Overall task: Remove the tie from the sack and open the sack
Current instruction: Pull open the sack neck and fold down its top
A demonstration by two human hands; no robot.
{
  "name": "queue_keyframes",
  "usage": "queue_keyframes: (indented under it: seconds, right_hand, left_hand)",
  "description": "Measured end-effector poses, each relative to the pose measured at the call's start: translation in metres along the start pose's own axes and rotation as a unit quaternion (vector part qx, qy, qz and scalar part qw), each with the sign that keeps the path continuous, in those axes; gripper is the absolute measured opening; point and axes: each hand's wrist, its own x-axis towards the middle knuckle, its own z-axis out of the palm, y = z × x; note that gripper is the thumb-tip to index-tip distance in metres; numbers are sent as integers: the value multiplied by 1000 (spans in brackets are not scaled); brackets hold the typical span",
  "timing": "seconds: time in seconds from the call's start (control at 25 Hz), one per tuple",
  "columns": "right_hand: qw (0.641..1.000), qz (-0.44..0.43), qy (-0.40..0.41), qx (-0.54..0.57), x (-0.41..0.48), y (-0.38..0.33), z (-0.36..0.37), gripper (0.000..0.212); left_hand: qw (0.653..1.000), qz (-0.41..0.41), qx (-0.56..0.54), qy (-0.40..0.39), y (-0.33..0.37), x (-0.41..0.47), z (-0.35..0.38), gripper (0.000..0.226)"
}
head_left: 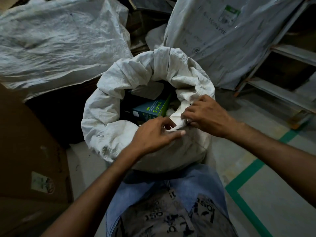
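A fold of the white sack (109,106) rim is pinched by left hand (152,135) and right hand (205,112); the thin tie (176,117) is best eased off while the fold is held taut

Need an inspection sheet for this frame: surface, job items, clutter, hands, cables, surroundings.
Surface: grey floor with a green tape line.
Job's things: sack upright, mouth rolled down and mostly open, teal box showing inside. The tie, a thin string, seems to cross a bunched bit of rim at the near right.
Clutter: crumpled sack at upper left, printed sack at upper right, cardboard box on the left.
Hands: left hand and right hand both pinch that bunch.
Cables: nothing seen.
Surroundings: metal rack on the right.
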Motion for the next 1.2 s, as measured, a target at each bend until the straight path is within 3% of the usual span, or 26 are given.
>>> queue_keyframes:
  seconds: [0.04, 0.12, 0.2, 0.28, 0.36, 0.44, 0.52, 0.56, 0.68, 0.72, 0.8, 0.88, 1.0, 1.08, 1.2]
  right_hand:
    - [999, -7, 40, -7, -3, 0, 3, 14]
    - [988, -21, 146, -48, -7, -4, 1, 20]
    - [967, -25, 238, -83, -13, -9, -1, 18]
    - [950, -37, 289, -108, -22, -15, 1, 11]
    - [950, -51, 290, -105, -28, -18, 7, 8]
    - [966, -57, 238, -82, -26, -17, 12, 15]
    - [989, -43, 132, -60, -18, -18, 8, 17]
    - [996, -35, 63, -50, -14, -18, 5, 24]
    - [989, -14, -142, -46, 1, -13, 0, 70]
    - [984, -19, -169, -57, 5, -13, 1, 64]
    - [993, -25, -95, -67, 5, -13, 10, 36]
    - [994, 30, 58, -87, -11, -10, 22, 25]
    - [963, 102, 219, -120, -37, -4, 36, 17]
    - [952, 134, 245, -126, -42, -3, 44, 18]
    - [943, 186, 253, -112, -38, -13, 54, 18]
  left_hand:
    - [997, -17, -52, -51, -1, 5, -7, 49]
    - [986, -34, -146, -72, -10, 13, -13, 52]
    - [981, -45, -166, -95, -16, 17, -10, 66]
    - [986, -43, -52, -156, -15, 16, 0, 87]
    - [986, -27, 94, -132, -12, 9, 19, 79]
    - [978, 6, 207, -21, -6, -2, 36, 50]
    - [953, 47, 293, 60, -2, -11, 48, 29]
    - [941, 71, 319, 86, -1, -14, 52, 26]
    - [904, 157, 362, 163, -8, -20, 59, 26]
    - [894, 173, 368, 190, -11, -21, 59, 27]
    - [882, 173, 372, 232, -15, -22, 58, 31]
    - [900, 153, 338, 230, -10, -17, 60, 38]
    - [982, 134, 118, 60, 1, 3, 45, 64]
    - [993, 119, 15, -20, -8, 8, 23, 81]
    - [979, 67, 180, -72, -44, 0, 2, 99]
